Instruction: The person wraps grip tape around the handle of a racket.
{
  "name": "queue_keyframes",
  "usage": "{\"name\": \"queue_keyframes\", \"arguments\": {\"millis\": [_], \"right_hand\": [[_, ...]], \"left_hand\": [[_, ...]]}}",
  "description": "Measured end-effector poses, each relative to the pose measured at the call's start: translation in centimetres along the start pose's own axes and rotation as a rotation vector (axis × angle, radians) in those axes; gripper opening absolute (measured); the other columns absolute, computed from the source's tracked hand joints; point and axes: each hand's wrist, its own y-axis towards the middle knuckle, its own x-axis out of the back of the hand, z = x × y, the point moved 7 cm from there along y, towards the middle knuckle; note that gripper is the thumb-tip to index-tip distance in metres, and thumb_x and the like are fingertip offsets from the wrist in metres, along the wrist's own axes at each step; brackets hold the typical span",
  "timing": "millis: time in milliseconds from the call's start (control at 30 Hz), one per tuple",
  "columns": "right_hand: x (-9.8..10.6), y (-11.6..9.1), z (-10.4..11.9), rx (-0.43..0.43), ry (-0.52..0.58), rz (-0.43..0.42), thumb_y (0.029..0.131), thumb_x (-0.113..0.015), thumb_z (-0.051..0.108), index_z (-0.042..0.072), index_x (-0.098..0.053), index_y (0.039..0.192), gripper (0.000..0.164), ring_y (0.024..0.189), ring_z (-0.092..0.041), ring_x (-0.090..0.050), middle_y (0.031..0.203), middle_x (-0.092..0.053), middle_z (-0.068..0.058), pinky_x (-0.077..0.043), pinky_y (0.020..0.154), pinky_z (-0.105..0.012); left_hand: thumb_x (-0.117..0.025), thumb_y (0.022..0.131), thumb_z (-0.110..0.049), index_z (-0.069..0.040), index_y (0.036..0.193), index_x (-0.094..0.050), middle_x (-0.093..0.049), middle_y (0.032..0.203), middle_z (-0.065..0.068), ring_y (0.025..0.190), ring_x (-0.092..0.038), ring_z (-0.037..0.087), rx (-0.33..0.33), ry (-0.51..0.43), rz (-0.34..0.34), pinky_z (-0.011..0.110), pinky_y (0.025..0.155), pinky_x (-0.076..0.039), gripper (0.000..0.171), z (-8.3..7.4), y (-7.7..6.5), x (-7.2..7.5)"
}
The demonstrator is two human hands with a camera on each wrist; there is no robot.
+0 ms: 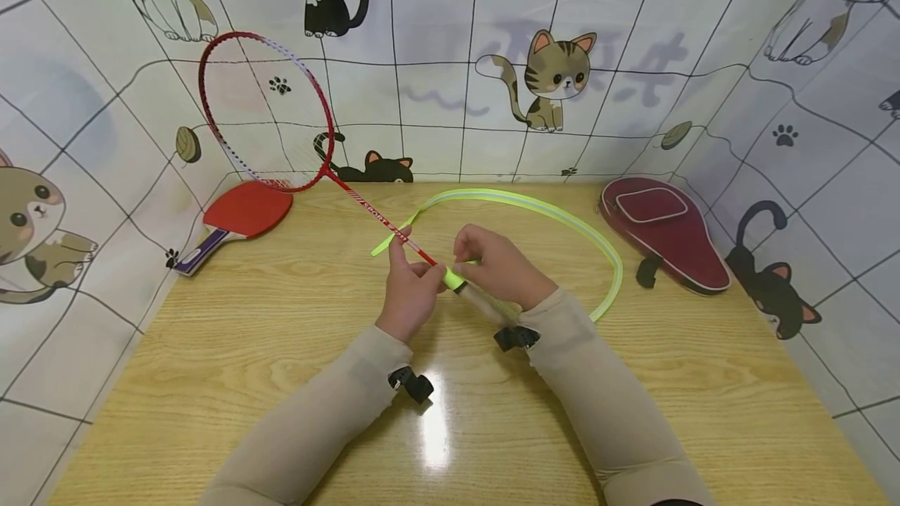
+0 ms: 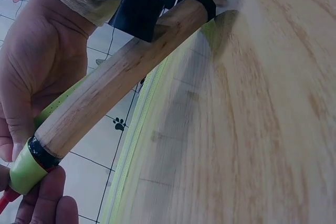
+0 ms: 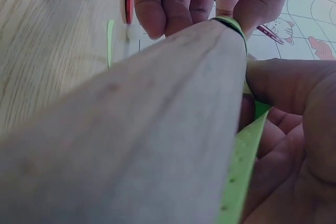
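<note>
A red and white badminton racket slants across the middle of the head view, its head up at the left. My left hand pinches it where shaft and handle meet. The bare wooden handle has black bands at both ends. Yellow-green grip tape is wound round its upper end, over part of the black band. With thumb and fingers, my right hand pinches the tape beside the handle. The tape's long loose length curves over the table behind both hands.
On the wooden table, a red table tennis bat lies at the left, below the racket's head. A maroon bat case lies at the back right. Cat-patterned sheeting stands behind and at both sides.
</note>
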Motion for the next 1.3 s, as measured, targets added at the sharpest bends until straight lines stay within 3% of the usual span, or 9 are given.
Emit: {"name": "queue_keyframes", "arguments": {"millis": [333, 667, 900, 1133, 1300], "right_hand": [[-0.57, -0.1, -0.41, -0.08, -0.009, 0.089, 0.104, -0.066, 0.013, 0.009, -0.06, 0.121, 0.019, 0.119, -0.027, -0.069, 0.13, -0.069, -0.012, -0.053, 0.099, -0.051], [-0.63, -0.04, -0.11, -0.075, 0.008, 0.078, 0.103, -0.067, 0.011, 0.01, -0.059, 0.124, 0.022, 0.106, -0.023, -0.07, 0.11, -0.075, -0.007, -0.053, 0.092, -0.045], [-0.56, 0.05, -0.02, -0.035, 0.003, 0.056, 0.102, -0.069, 0.011, 0.014, -0.06, 0.119, 0.019, 0.103, -0.022, -0.069, 0.103, -0.076, -0.004, -0.05, 0.093, -0.045], [-0.54, 0.05, 0.14, -0.015, 0.001, 0.045, 0.101, -0.069, 0.008, 0.011, -0.061, 0.119, 0.02, 0.104, -0.022, -0.07, 0.104, -0.075, -0.004, -0.05, 0.098, -0.048], [-0.64, 0.11, 0.21, -0.002, 0.008, 0.055, 0.101, -0.07, 0.008, 0.009, -0.06, 0.117, 0.019, 0.103, -0.022, -0.07, 0.103, -0.075, -0.004, -0.05, 0.097, -0.046]], "left_hand": [[-0.063, 0.096, -0.006, -0.032, 0.161, -0.021, -0.069, 0.093, 0.014, 0.078, -0.073, 0.027, -0.024, -0.001, 0.026, 0.035, 0.078, -0.06, 0.081, -0.01, 0.19, -0.11], [-0.062, 0.099, -0.008, -0.036, 0.163, -0.016, -0.066, 0.096, 0.014, 0.077, -0.077, 0.033, -0.023, -0.006, 0.076, 0.037, 0.075, -0.063, 0.084, -0.06, 0.35, -0.17], [-0.071, 0.099, -0.015, -0.04, 0.165, -0.008, -0.069, 0.087, 0.015, 0.084, -0.075, 0.049, -0.033, -0.022, 0.13, 0.039, 0.078, -0.064, 0.095, 0.08, 0.28, -0.37], [-0.065, 0.1, -0.008, -0.038, 0.166, -0.009, -0.071, 0.089, 0.015, 0.078, -0.076, 0.036, -0.028, -0.043, 0.11, 0.04, 0.08, -0.064, 0.092, 0.29, 0.46, -0.38], [-0.063, 0.103, -0.012, -0.038, 0.165, -0.012, -0.071, 0.096, 0.015, 0.079, -0.076, 0.03, -0.033, -0.02, 0.088, 0.039, 0.078, -0.063, 0.085, 0.31, 0.52, -0.23]]}}
